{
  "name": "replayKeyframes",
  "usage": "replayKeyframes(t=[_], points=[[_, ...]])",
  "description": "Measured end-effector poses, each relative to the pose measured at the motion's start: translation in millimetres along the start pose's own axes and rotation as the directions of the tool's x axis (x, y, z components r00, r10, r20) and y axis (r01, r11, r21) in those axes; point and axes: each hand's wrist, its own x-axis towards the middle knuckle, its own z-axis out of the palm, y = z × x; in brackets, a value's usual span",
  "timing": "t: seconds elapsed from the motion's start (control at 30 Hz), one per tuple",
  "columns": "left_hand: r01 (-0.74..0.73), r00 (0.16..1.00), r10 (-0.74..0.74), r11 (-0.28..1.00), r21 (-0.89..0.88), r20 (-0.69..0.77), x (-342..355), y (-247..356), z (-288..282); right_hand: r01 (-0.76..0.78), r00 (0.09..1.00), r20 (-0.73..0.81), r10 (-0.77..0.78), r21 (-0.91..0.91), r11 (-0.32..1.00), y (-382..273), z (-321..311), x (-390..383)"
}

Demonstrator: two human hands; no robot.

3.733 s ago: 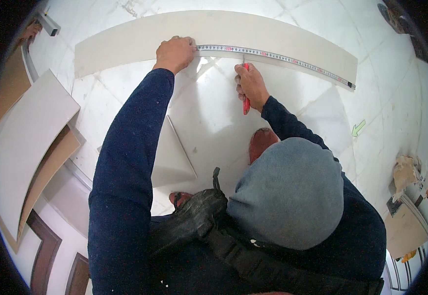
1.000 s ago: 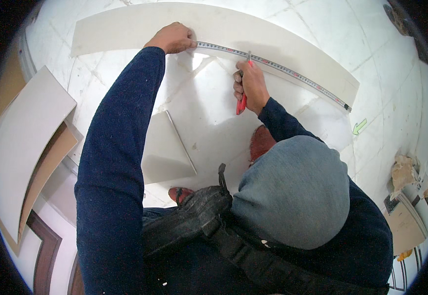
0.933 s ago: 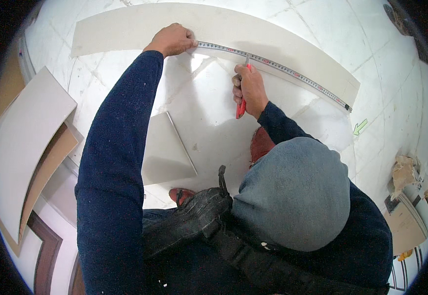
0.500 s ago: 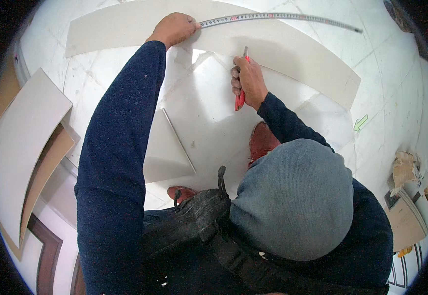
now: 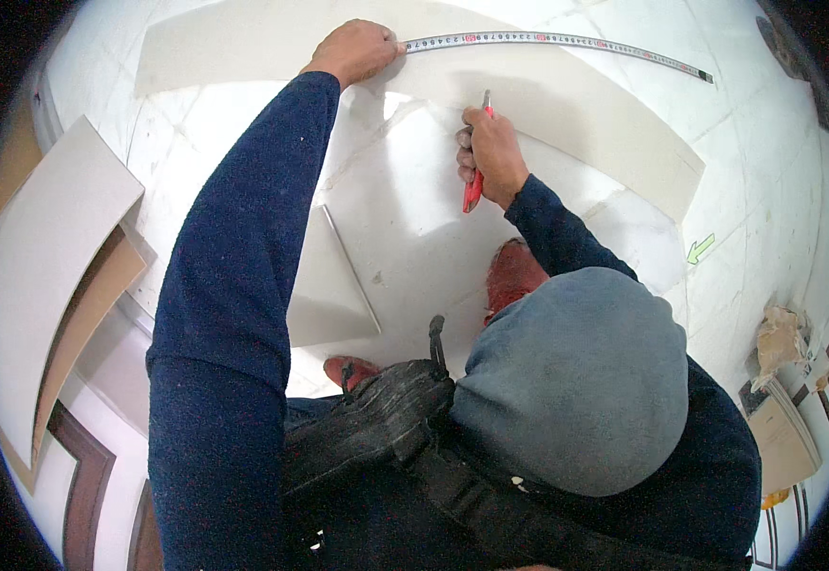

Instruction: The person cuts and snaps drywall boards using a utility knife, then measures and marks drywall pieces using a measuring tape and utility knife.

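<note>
A long, pale board (image 5: 234, 48) lies across the far part of the tiled floor. Over its far left part, my left hand (image 5: 357, 51) is closed at the near end of a tape measure (image 5: 528, 38). The blade runs from my fingers to the right and its free end passes beyond the board's far edge. The tape's case, if in the hand, is hidden. My right hand (image 5: 496, 157) grips a red utility knife (image 5: 472, 195) by the board's near edge, its metal tip pointing away from me.
A smaller pale panel (image 5: 327, 285) lies on the floor near my red shoes (image 5: 512, 276). Several sheets (image 5: 58, 247) lean at the left beside dark-framed white panels. A green arrow sticker (image 5: 701, 248) marks the floor at right. Stacked boards (image 5: 780, 438) and crumpled brown paper (image 5: 780, 338) sit far right.
My left hand and the tape measure have shifted slightly to the right along the board. The right hand keeps hold of the knife in nearly the same place. The whole view has shifted a little.
</note>
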Motion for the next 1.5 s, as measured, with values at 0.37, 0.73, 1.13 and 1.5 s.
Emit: replayKeyframes(t=[0.37,0.73,1.13,1.5], points=[[0.072,0.997,-0.073,0.995,0.073,0.013,5.6,10.4,1.8,-0.093,0.995,-0.030,0.099,0.158,0.983,8.8,-3.4,10.5],[0.083,0.992,-0.088,0.995,-0.059,-0.085,-33.9,-1.7,12.1,0.086,0.973,-0.200,-0.119,-0.166,0.982,32.5,4.3,-68.3],[0.395,0.905,-0.415,0.732,-0.555,0.096,-276.0,3.3,54.5,0.340,0.797,-0.352,-0.491,-0.410,0.846,28.1,-102.3,-65.3],[-0.073,0.975,0.112,0.978,-0.195,0.193,-296.6,46.5,90.7,-0.082,0.632,-0.372,-0.680,-0.905,0.418,-9.6,-157.7,-76.6]])
